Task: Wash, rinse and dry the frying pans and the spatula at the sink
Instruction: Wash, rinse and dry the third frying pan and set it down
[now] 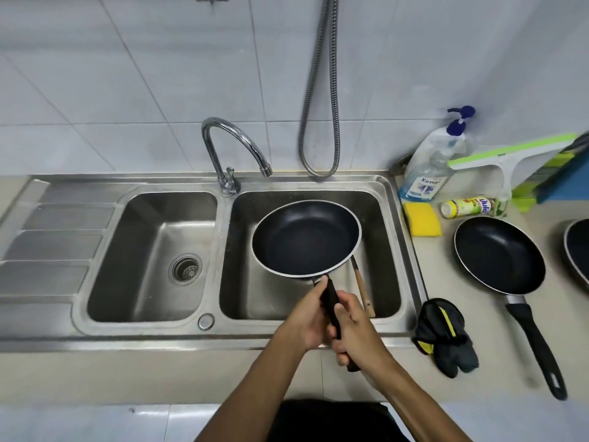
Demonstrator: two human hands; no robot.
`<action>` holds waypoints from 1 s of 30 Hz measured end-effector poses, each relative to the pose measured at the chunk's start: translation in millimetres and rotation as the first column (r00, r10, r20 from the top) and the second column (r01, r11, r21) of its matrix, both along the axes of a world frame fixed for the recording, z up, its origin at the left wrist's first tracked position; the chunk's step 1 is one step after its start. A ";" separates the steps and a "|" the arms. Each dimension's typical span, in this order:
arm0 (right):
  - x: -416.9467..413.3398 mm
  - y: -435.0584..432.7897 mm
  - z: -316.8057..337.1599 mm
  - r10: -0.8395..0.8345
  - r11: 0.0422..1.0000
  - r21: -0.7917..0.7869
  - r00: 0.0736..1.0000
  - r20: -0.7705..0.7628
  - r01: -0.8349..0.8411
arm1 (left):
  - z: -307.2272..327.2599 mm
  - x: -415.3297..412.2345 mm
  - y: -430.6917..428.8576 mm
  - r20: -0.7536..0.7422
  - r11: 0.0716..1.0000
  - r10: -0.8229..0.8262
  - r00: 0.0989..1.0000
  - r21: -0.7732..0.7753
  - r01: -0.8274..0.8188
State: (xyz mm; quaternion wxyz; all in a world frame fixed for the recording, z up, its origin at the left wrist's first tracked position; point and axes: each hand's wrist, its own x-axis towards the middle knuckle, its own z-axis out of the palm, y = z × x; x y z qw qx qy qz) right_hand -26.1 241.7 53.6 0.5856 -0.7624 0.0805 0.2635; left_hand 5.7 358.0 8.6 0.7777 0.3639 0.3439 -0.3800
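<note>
Both hands are gripping the black handle of one frying pan (306,239): the left hand (307,317) is wrapping its fingers (322,283) round the handle close to the bowl, and the right hand (357,330) is closing its fingers round the handle nearer its end. The pan is hanging roughly level over the right basin (384,266) of the sink, apart from the basin floor, with the tap (236,145) standing behind and to its left and no water showing. The likeliest trouble, as I am judging it, is coming from the weight sitting far out from the grip: if one hand is letting go to reach the yellow sponge (422,219) or the soap bottle (427,173), the bowl may be dipping and knocking the basin wall or the spatula (361,288), whose wooden handle is lying in the basin just under the pan's right rim. Once soap and water are coming in, the handle is probably getting slippery. The second pan (498,255) on the desk is also pointing its long handle toward the front edge, where an elbow could be catching it. The held pan is showing a dark, matte non-stick inside and a thin pale metal rim; it is looking dry, and I am seeing no food residue on it
</note>
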 end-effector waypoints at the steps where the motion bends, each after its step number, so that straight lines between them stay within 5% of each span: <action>1: -4.2 2.3 -2.3 -0.005 1.000 0.018 1.000 -0.011 0.006 | 1.5 -1.9 -0.9 -0.032 1.000 0.007 0.999 0.010 -0.007; 6: -15.4 11.5 -1.7 -0.041 0.989 0.140 0.995 -0.091 0.054 | 14.2 0.1 -8.3 -0.036 0.946 0.137 0.990 0.300 -0.120; 10: -9.5 3.1 8.6 0.050 0.996 0.076 0.993 -0.107 -0.042 | 12.1 -0.3 -17.8 0.079 0.843 0.111 0.991 0.521 -0.136; 13: -1.3 -24.2 11.2 0.141 0.990 0.014 0.986 -0.089 -0.140 | 0.4 -6.7 -21.7 0.123 0.855 0.137 0.983 0.487 -0.180; 15: 3.6 -55.4 3.3 0.139 0.977 -0.165 0.990 0.004 -0.137 | -9.3 -10.0 -14.7 0.146 0.874 0.132 0.980 0.449 -0.185; 19: 9.8 -132.4 -26.8 0.267 0.702 -0.694 0.843 0.466 0.161 | -6.8 -13.4 8.2 0.170 0.906 0.191 0.967 0.349 -0.240; 22: 10.5 -177.0 -59.9 0.438 0.440 -0.879 0.810 0.390 0.185 | -0.5 -16.3 12.3 0.178 0.911 0.203 0.963 0.326 -0.253; 24: 6.9 -193.8 -83.3 0.460 0.377 -0.921 0.845 0.275 0.094 | 2.8 -17.4 9.6 0.190 0.910 0.208 0.959 0.321 -0.261; 30: 3.0 -213.1 -100.1 0.266 0.648 -0.745 0.869 0.418 0.160 | 16.3 -26.8 4.0 0.251 0.865 0.030 0.967 0.479 -0.151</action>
